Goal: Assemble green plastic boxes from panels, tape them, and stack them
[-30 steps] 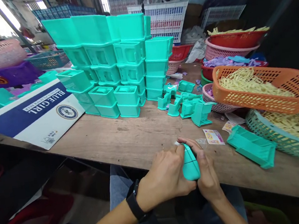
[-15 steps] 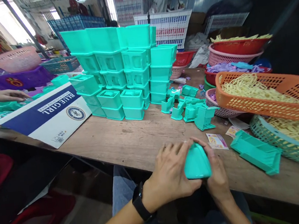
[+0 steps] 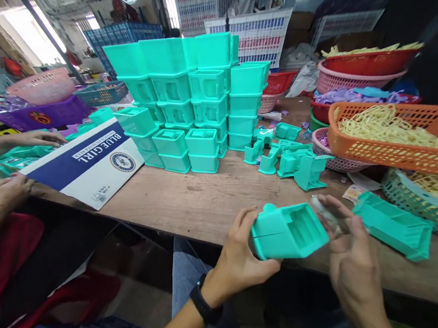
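My left hand (image 3: 234,259), wearing a black watch (image 3: 205,300), grips a turquoise plastic box (image 3: 279,233) tilted over the table's front edge, its hollow side facing right. Just right of it, my right hand (image 3: 350,244) pinches a small pale printed card (image 3: 326,215), seen nearly edge-on and blurred. A longer turquoise tray-like part (image 3: 395,223) lies to the right of that hand. Several loose turquoise parts (image 3: 291,159) lie beyond my hands. Stacked turquoise boxes (image 3: 173,98) stand at the back of the table.
A blue-and-white carton (image 3: 94,164) stands at left beside a co-worker's hands (image 3: 3,194). On the right, an orange basket (image 3: 401,147) of pale yellow strands overhangs a light-green basket (image 3: 436,219). Another printed card (image 3: 353,193) lies near them on the wooden table (image 3: 161,206).
The turquoise box has been turned so its hollow side shows. My right hand has left the box, moved right and taken the small printed card off the table.
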A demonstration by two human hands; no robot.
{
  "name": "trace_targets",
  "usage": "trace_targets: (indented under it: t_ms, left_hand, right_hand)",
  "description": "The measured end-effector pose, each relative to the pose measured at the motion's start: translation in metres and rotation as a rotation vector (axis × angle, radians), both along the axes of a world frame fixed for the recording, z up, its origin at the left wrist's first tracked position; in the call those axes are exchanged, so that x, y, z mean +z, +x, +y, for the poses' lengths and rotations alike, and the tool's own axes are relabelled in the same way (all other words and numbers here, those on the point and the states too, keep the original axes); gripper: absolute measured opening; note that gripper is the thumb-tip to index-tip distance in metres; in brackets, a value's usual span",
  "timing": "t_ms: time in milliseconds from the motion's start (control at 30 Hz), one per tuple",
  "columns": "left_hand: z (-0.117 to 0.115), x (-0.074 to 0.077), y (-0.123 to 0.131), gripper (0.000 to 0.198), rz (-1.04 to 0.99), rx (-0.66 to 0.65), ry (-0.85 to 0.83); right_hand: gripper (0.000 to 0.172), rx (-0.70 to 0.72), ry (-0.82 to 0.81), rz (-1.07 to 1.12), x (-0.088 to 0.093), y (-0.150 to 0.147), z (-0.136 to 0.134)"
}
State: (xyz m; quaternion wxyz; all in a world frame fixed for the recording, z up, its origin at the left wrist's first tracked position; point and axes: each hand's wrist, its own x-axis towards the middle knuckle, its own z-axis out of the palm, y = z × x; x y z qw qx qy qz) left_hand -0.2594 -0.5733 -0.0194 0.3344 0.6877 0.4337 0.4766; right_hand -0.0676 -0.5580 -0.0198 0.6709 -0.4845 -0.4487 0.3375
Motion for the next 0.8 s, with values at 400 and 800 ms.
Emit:
trace_targets:
  t_ms: [400, 800]
  left_hand:
    - [0.008, 0.007, 0.018, 0.053, 0.224, -0.003, 0.069]
    - [0.013, -0.008, 0.031, 0.09, -0.039, 0.007, -0.02]
  right_hand:
    - [0.041, 0.054, 0.401, -0.897, 0.018, -0.02, 0.016]
    - [0.058, -0.1, 0.208, -0.774, 0.011, -0.009, 0.018]
